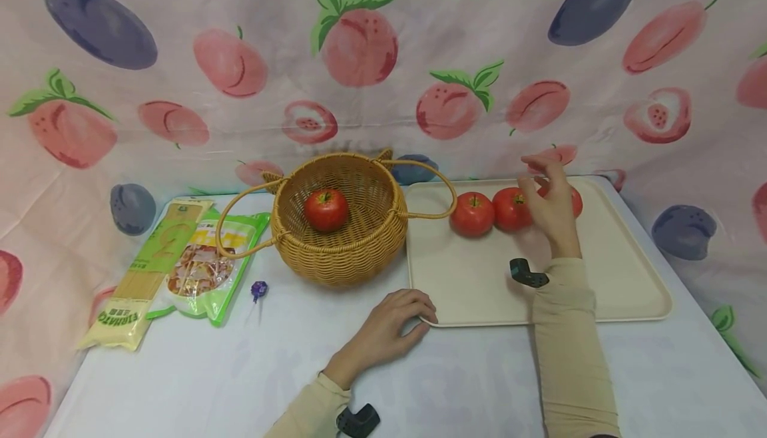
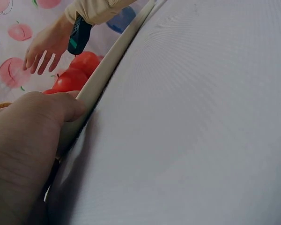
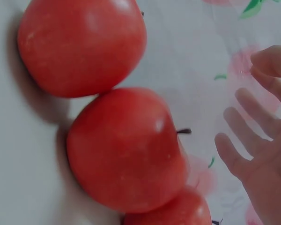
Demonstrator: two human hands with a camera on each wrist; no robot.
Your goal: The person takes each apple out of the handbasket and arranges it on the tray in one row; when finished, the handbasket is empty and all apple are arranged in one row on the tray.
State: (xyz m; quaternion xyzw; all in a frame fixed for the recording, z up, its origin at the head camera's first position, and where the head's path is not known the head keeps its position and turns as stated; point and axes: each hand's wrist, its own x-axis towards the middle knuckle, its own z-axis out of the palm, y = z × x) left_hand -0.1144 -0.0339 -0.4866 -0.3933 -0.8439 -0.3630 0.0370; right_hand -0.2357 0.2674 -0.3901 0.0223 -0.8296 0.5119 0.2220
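My right hand (image 1: 550, 208) hovers over the right end of a row of red apples, its fingers loosely bent and holding nothing. In the right wrist view, the hand (image 3: 264, 140) is apart from the apples. The left apple (image 1: 473, 214) and middle apple (image 1: 511, 210) show well; the right apple (image 1: 576, 202) is partly hidden behind the hand. They sit on a beige tray (image 1: 473, 291). My left hand (image 1: 389, 330) rests at the tray's front left corner, with its thumb (image 2: 72, 107) against the rim. Another apple (image 1: 326, 210) lies inside a wicker basket (image 1: 338, 261).
The basket stands left of the tray, and its right handle (image 1: 428, 216) reaches over the tray's edge. Farther left lie a noodle packet (image 1: 144, 271) and a green and white food bag (image 1: 206, 271). A purple lollipop (image 1: 259, 290) lies in front of the basket.
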